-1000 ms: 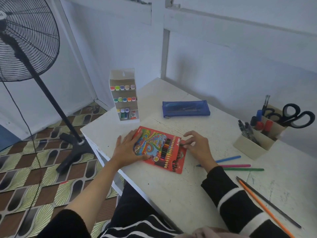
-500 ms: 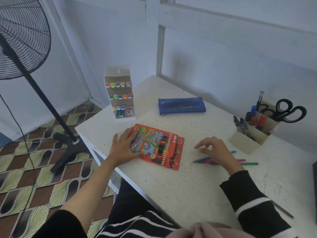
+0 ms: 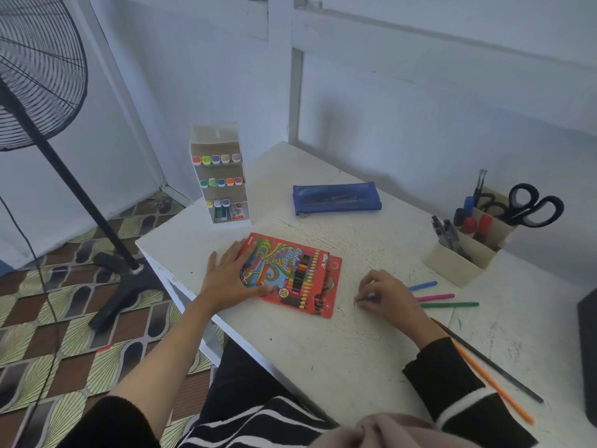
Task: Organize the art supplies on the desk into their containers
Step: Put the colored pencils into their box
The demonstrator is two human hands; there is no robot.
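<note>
- Right hand (image 3: 387, 297) had left the edge of the pencil box (image 3: 300, 273) and travelled right to the loose pencils; left hand (image 3: 231, 274) had not shifted.
- Left hand lay flat, fingers straight and released, pressing the box's left end onto the tabletop (image 3: 323, 350).
- Right hand's fingers were curled down, pinching the near end of the blue pencil (image 3: 423, 286), which lay on the tabletop, not yet lifted.
- Pink pencil (image 3: 436, 297) and green pencil (image 3: 450, 304) lay just beside it; orange pencil (image 3: 494, 384) and black pencil (image 3: 497, 373) lay apart, by the right sleeve.
- Step in hand, in my judgement: gathering loose coloured pencils for return to the box.
- Next move would call for lifting the blue pencil and feeding it into the box while the left hand steadied it. Whether the box flap stood open could not be told.
</note>
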